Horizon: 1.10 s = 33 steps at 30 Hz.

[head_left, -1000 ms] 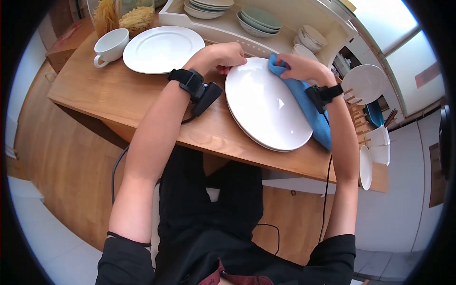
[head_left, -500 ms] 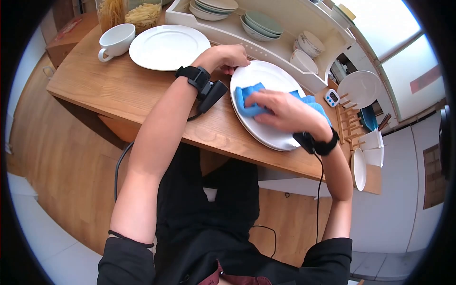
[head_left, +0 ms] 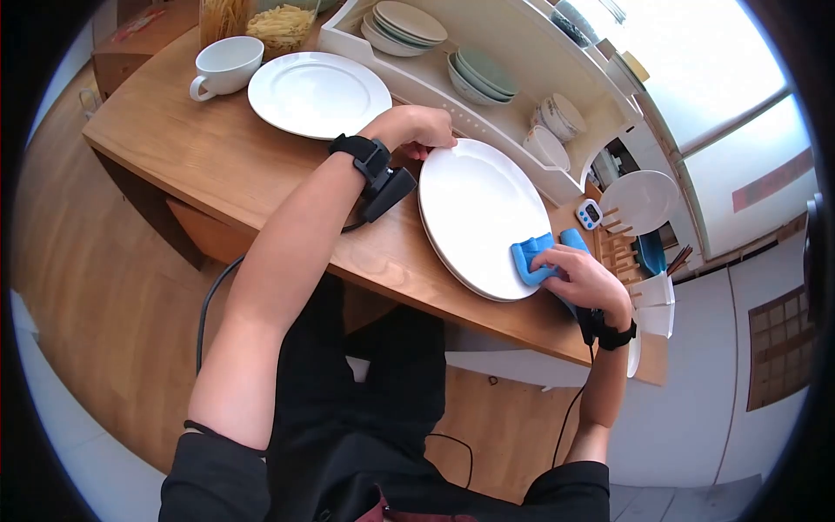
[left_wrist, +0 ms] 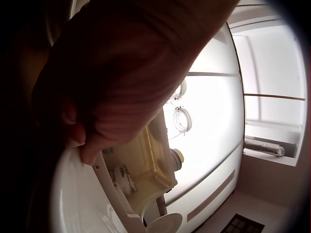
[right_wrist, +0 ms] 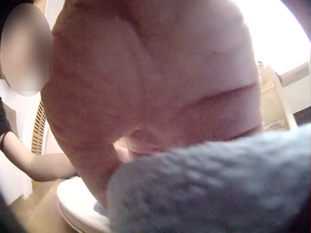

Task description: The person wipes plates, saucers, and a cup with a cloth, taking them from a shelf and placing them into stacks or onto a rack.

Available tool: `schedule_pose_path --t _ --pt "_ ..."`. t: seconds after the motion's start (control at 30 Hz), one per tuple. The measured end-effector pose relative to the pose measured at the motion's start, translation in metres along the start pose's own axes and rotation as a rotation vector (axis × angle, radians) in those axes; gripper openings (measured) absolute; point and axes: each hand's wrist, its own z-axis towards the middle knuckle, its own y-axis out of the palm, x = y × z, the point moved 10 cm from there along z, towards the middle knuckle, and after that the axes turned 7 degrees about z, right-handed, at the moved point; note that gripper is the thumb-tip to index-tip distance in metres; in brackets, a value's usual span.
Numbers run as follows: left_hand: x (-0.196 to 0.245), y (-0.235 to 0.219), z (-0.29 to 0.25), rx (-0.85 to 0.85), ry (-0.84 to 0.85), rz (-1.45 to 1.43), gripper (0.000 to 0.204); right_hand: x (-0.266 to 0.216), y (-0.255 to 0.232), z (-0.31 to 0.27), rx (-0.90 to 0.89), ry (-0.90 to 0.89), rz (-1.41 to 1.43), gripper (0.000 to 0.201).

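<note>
A large white plate (head_left: 474,213) lies on the wooden counter (head_left: 217,165) in front of me. My left hand (head_left: 424,126) grips its far left rim, fingers curled over the edge (left_wrist: 80,145). My right hand (head_left: 581,277) holds a blue cloth (head_left: 532,257) bunched under the fingers and presses it on the plate's near right rim. In the right wrist view the cloth (right_wrist: 214,189) fills the foreground under the palm, with the plate's edge (right_wrist: 77,204) below.
A second white plate (head_left: 318,93) and a white cup (head_left: 228,64) sit at the counter's far left, with pasta jars (head_left: 280,22) behind. A white shelf (head_left: 513,61) holds stacked bowls and plates. A wooden drying rack (head_left: 635,217), a small timer (head_left: 591,213) stand right.
My right hand dragged the blue cloth from the plate's far edge, across its middle, to the near right rim. The left hand kept its grip on the rim.
</note>
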Motion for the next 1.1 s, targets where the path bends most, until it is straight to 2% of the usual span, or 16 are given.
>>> schedule_pose_path --t 0.2,0.3,0.4,0.47,0.53,0.63,0.73,0.83,1.03,1.1 --pt "-0.003 0.000 0.003 -0.021 0.006 0.052 0.032 -0.066 0.016 0.034 -0.086 -0.228 -0.130 0.025" --pt "-0.006 0.000 0.003 -0.021 -0.020 0.059 0.032 -0.085 0.018 0.059 -0.106 -0.222 -0.216 0.026" --pt "-0.008 -0.003 0.003 -0.010 -0.032 0.069 0.032 -0.112 0.017 0.092 -0.060 -0.347 -0.246 0.029" --pt "-0.008 -0.001 0.008 -0.015 0.007 0.004 0.032 -0.114 0.015 0.118 -0.062 -0.314 -0.276 0.028" --pt "-0.010 0.003 0.014 -0.036 0.003 -0.004 0.031 -0.108 0.009 0.135 -0.064 -0.284 -0.307 0.027" --pt "-0.010 0.004 0.011 -0.072 0.001 -0.021 0.032 -0.086 -0.009 0.158 0.029 -0.215 -0.363 0.038" --pt "-0.009 0.003 0.009 -0.056 -0.001 -0.006 0.033 -0.039 -0.028 0.167 0.115 -0.069 -0.325 0.040" --pt "-0.011 0.001 0.013 -0.021 -0.009 0.020 0.033 0.004 -0.043 0.152 0.171 0.030 -0.298 0.039" --pt "-0.010 -0.002 0.008 0.002 -0.031 0.053 0.034 0.064 -0.052 0.091 0.203 0.002 -0.133 0.035" --pt "-0.006 -0.001 0.007 0.004 -0.029 0.074 0.033 0.083 -0.054 0.065 0.192 0.046 -0.091 0.035"
